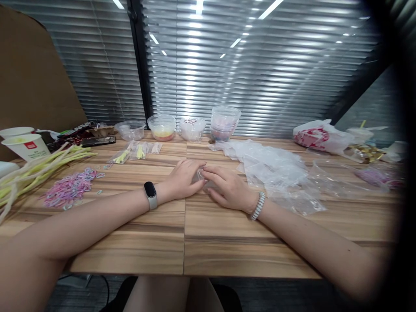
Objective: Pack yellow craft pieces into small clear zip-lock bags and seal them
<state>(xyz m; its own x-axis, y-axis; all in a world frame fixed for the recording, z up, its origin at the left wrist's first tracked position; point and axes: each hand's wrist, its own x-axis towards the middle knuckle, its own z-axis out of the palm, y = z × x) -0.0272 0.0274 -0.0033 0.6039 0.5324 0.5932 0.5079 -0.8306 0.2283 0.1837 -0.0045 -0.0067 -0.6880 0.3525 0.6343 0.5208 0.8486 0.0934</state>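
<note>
Left hand (182,180), right hand (230,189), clear plastic (196,175) between

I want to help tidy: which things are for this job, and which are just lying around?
Likely for the job:
small clear bag, in the left hand and right hand
pile of clear bags
filled packets
pastel links
yellow strands

Probably just lying about:
paper cups
carrier bag with red print
</note>
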